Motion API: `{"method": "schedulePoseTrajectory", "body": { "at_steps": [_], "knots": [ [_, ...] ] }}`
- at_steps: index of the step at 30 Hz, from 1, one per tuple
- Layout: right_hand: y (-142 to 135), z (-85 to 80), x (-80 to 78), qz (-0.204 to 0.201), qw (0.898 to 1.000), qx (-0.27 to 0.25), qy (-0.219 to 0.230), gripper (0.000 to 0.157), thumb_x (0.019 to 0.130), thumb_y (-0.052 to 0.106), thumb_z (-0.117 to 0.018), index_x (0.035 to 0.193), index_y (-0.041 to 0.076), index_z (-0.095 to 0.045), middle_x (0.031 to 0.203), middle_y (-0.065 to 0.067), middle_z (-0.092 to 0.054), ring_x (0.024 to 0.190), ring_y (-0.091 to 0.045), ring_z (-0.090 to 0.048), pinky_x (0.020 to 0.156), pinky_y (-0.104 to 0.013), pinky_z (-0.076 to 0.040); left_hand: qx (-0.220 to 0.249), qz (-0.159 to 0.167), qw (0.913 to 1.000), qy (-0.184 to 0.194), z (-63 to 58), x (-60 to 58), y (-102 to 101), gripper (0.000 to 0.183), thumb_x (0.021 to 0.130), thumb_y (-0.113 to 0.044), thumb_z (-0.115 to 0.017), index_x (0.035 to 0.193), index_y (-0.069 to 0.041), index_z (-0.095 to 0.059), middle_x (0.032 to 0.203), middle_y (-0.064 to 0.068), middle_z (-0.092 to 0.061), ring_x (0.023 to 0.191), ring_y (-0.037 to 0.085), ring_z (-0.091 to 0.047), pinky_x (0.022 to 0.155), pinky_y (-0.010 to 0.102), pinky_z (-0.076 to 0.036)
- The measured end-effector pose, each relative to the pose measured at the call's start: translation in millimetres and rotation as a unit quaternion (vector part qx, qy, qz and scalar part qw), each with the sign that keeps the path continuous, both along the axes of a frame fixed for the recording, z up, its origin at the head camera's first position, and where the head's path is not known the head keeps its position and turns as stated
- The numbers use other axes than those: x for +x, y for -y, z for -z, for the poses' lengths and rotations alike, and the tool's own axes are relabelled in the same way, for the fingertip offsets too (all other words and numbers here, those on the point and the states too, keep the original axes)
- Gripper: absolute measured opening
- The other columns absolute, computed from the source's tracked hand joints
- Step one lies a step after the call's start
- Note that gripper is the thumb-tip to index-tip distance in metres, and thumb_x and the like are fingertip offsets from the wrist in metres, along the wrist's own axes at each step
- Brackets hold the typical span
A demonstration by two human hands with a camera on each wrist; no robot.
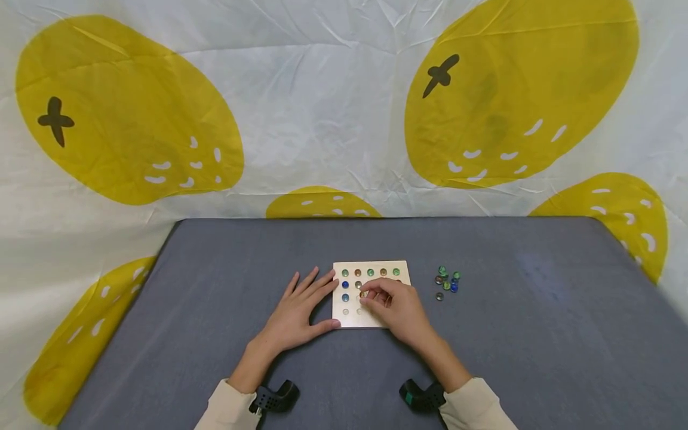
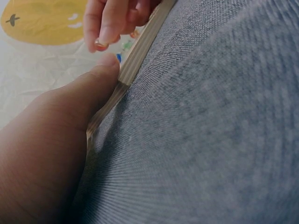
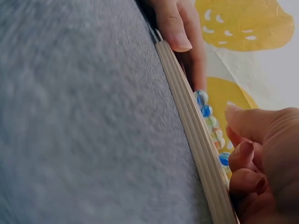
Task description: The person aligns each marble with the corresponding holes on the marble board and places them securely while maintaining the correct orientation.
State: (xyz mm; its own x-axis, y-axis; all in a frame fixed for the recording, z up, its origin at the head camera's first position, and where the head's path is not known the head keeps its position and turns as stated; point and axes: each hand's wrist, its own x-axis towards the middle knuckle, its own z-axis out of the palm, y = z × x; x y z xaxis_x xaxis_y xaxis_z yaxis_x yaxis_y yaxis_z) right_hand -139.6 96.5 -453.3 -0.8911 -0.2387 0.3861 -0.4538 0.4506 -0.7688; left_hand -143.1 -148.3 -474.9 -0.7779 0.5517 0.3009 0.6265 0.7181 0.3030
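A pale wooden board (image 1: pixel 371 322) with rows of round hollows lies flat on the table. Glass marbles in green, amber and blue sit in its upper rows and left column, among them a blue marble (image 1: pixel 345 285). My left hand (image 1: pixel 295 313) is spread, fingers straight, with its fingertips and thumb resting on the board's left edge. Between thumb and index finger, my right hand (image 1: pixel 400 307) pinches an amber marble (image 1: pixel 362 294) close over the board's middle; the left wrist view also shows this marble (image 2: pixel 100 45). The right hand hides part of the board's right side.
To the right of the board, several loose marbles (image 1: pixel 447 285) lie grouped on the grey cloth-covered table (image 1: pixel 537 346). Behind the table hangs a white sheet (image 1: pixel 322 119) with big yellow shapes. Dark camera mounts (image 1: pixel 276 397) are strapped to both wrists.
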Motion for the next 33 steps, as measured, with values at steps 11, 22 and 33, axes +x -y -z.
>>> {"method": "schedulePoseTrajectory", "body": {
  "at_steps": [11, 22, 33],
  "knots": [
    [0.0, 5.8, -0.6, 0.005, 0.999, 0.035, -0.026, 0.014, 0.08, 0.011, -0.079, 0.094, 0.013, -0.075, 0.073, 0.013, -0.058, 0.057, -0.002, -0.046, 0.052, -0.023, -0.041, 0.005, 0.002, 1.0, 0.0, -0.5, 0.6, -1.2, 0.075, 0.087, -0.059, -0.059, 0.148, -0.019, -0.039, 0.154, -0.001, -0.03, 0.142, 0.029, -0.02, 0.113, 0.056, -0.008],
    [3.8, 9.6, 0.0, 0.017, 0.997, 0.071, -0.037, 0.015, 0.08, 0.01, -0.079, 0.093, 0.014, -0.076, 0.069, 0.016, -0.053, 0.052, -0.001, -0.038, 0.049, -0.022, -0.036, 0.005, 0.001, 1.0, 0.005, 1.0, 0.6, -2.2, 0.076, 0.087, -0.059, -0.059, 0.148, -0.019, -0.039, 0.155, -0.002, -0.029, 0.143, 0.029, -0.02, 0.113, 0.056, -0.008],
    [3.6, 10.9, 0.7, 0.02, 0.996, 0.083, -0.039, 0.016, 0.081, 0.012, -0.079, 0.096, 0.014, -0.076, 0.07, 0.017, -0.053, 0.052, 0.0, -0.038, 0.049, -0.022, -0.035, 0.003, 0.0, 1.0, -0.001, 4.1, 0.4, -2.8, 0.076, 0.087, -0.058, -0.06, 0.148, -0.019, -0.039, 0.155, -0.002, -0.029, 0.143, 0.029, -0.02, 0.113, 0.056, -0.007]
  ]
}}
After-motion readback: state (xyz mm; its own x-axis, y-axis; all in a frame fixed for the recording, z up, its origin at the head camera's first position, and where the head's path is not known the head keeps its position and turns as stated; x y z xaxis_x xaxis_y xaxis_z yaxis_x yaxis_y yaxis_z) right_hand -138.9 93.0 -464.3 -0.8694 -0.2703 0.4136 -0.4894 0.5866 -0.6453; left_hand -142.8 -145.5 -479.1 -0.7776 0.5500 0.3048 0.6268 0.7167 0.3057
